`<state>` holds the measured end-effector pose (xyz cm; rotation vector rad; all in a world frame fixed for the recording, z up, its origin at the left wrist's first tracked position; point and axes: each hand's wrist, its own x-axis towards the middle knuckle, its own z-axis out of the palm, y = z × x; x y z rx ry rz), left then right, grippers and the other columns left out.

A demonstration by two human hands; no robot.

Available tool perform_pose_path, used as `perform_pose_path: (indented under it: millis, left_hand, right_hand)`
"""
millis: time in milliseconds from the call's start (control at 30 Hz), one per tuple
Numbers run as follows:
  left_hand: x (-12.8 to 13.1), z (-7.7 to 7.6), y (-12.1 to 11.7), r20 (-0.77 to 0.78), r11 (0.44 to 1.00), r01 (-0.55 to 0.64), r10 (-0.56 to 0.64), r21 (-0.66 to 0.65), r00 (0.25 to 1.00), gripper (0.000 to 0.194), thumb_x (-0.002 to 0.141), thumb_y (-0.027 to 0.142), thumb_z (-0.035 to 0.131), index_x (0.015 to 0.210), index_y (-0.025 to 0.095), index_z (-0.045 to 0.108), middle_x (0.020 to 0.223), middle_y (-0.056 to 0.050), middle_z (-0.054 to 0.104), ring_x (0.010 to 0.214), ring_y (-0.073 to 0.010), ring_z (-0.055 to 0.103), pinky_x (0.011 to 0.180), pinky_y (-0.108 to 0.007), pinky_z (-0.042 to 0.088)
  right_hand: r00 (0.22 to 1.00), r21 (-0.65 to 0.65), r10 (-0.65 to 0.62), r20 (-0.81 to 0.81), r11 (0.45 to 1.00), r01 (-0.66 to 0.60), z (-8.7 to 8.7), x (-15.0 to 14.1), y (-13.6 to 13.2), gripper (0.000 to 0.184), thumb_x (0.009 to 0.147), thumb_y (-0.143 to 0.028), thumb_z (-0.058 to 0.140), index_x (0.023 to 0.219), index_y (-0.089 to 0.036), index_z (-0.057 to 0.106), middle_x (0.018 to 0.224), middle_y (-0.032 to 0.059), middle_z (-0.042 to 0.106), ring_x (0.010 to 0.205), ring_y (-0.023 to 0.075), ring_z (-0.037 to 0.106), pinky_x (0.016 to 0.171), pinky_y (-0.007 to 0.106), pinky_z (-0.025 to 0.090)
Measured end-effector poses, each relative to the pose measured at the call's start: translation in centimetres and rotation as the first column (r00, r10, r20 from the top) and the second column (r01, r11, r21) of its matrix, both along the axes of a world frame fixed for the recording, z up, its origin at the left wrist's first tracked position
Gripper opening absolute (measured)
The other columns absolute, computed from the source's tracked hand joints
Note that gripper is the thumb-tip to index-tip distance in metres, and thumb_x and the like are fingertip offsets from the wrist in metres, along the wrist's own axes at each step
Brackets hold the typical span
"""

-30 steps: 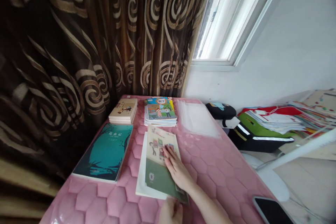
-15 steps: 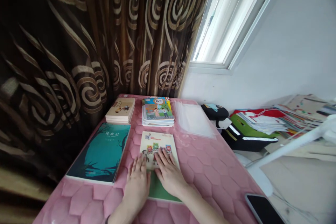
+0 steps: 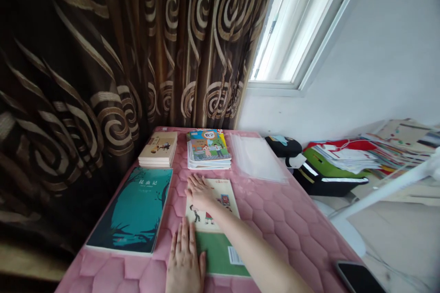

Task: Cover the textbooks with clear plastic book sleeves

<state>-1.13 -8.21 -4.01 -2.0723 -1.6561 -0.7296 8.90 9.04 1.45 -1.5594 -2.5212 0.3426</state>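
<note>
A cream and green book (image 3: 220, 247) lies on the pink padded tabletop (image 3: 268, 224), cartoon figures on its upper part and a barcode label low on the right. My right hand (image 3: 201, 192) rests flat on the book's top left corner, fingers stretched out. Along the lower left edge of the same book, my left hand (image 3: 185, 258) lies flat with its fingers straight. To the left is a teal book (image 3: 137, 213). Behind stand a stack of tan books (image 3: 158, 149) and a stack of colourful textbooks (image 3: 208, 151).
Clear plastic sheets (image 3: 257, 158) lie at the table's back right. A phone (image 3: 359, 277) sits by the right front edge. Beyond the table are a white lamp arm (image 3: 388, 187), a green and black box (image 3: 323, 174) with papers, and a patterned curtain (image 3: 192, 46).
My right hand has slid up and left to the book's top left corner. My left hand has moved down along its left edge. The view has shifted slightly.
</note>
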Motion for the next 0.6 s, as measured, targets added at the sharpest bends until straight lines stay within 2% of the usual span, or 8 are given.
perform_pose_path:
  millis: [100, 167, 267, 367, 467, 533, 600]
  left_hand:
    - [-0.2, -0.2, -0.4, 0.014, 1.000, -0.002, 0.002, 0.019, 1.000, 0.072, 0.091, 0.023, 0.040, 0.155, 0.016, 0.007, 0.149, -0.016, 0.044, 0.130, -0.0273, 0.050, 0.105, -0.044, 0.042]
    - [-0.2, -0.4, -0.5, 0.023, 1.000, -0.006, 0.006, 0.014, 1.000, 0.072, 0.091, 0.024, 0.039, 0.155, 0.017, 0.006, 0.150, -0.015, 0.043, 0.130, -0.0273, 0.050, 0.105, -0.044, 0.042]
    - [-0.3, -0.7, -0.3, 0.041, 1.000, 0.008, -0.008, -0.005, 0.999, 0.072, 0.092, 0.025, 0.039, 0.155, 0.017, 0.005, 0.150, -0.015, 0.043, 0.130, -0.0278, 0.049, 0.106, -0.046, 0.042]
    - [-0.4, -0.8, -0.2, 0.050, 0.999, 0.033, -0.032, -0.005, 0.998, 0.072, 0.092, 0.026, 0.038, 0.155, 0.016, 0.002, 0.149, -0.016, 0.043, 0.130, -0.0281, 0.050, 0.105, -0.046, 0.042]
    - [-0.5, -0.6, -0.2, 0.040, 0.999, 0.040, -0.040, 0.001, 0.998, 0.072, 0.093, 0.026, 0.037, 0.155, 0.016, 0.002, 0.150, -0.017, 0.043, 0.130, -0.0286, 0.050, 0.105, -0.047, 0.043]
    - [-0.5, -0.3, -0.2, 0.037, 0.999, 0.044, -0.043, -0.010, 0.998, 0.072, 0.093, 0.026, 0.038, 0.155, 0.017, 0.002, 0.150, -0.016, 0.041, 0.131, -0.0291, 0.049, 0.105, -0.048, 0.043]
    - [-0.5, -0.1, -0.3, 0.034, 0.999, 0.047, -0.046, -0.024, 0.998, 0.072, 0.093, 0.026, 0.038, 0.155, 0.018, 0.003, 0.151, -0.016, 0.041, 0.132, -0.0293, 0.048, 0.105, -0.048, 0.043]
  right_hand:
    - [1.000, 0.027, -0.023, -0.013, 0.999, 0.023, -0.2, -0.4, 0.7, 0.060, 0.100, -0.042, 0.020, 0.150, -0.010, 0.031, 0.157, 0.0088, 0.026, 0.148, 0.0225, 0.012, 0.120, 0.046, 0.004]
    - [0.999, 0.049, -0.045, -0.015, 0.998, 0.046, -0.2, -0.5, 0.1, 0.062, 0.100, -0.044, 0.021, 0.150, -0.009, 0.030, 0.158, 0.0095, 0.024, 0.149, 0.0235, 0.008, 0.120, 0.047, 0.003]
    - [0.998, 0.048, -0.061, -0.035, 0.997, 0.062, -0.3, -0.7, -2.3, 0.065, 0.100, -0.048, 0.024, 0.150, -0.008, 0.029, 0.159, 0.0116, 0.018, 0.149, 0.0266, 0.007, 0.120, 0.049, 0.005]
    - [0.995, 0.083, 0.058, -0.084, 0.995, -0.051, -0.6, -0.1, -5.5, 0.063, 0.100, -0.048, 0.024, 0.151, -0.011, 0.027, 0.159, 0.0098, 0.017, 0.149, 0.0239, 0.008, 0.121, 0.045, 0.007]
    - [0.987, 0.103, 0.132, -0.095, 0.987, -0.122, -0.8, 2.4, -7.0, 0.063, 0.101, -0.049, 0.024, 0.152, -0.012, 0.026, 0.159, 0.0079, 0.015, 0.149, 0.0210, 0.008, 0.122, 0.040, 0.010]
    - [0.995, 0.043, 0.065, -0.072, 0.997, -0.062, -0.5, 5.0, -6.3, 0.066, 0.100, -0.052, 0.021, 0.152, -0.011, 0.025, 0.160, 0.0086, 0.011, 0.148, 0.0222, 0.007, 0.122, 0.041, 0.010]
    - [0.996, -0.025, -0.087, -0.031, 0.996, 0.086, 0.0, 7.8, -4.7, 0.067, 0.100, -0.051, 0.017, 0.153, -0.009, 0.021, 0.160, 0.0095, 0.010, 0.148, 0.0229, 0.007, 0.121, 0.043, 0.011]
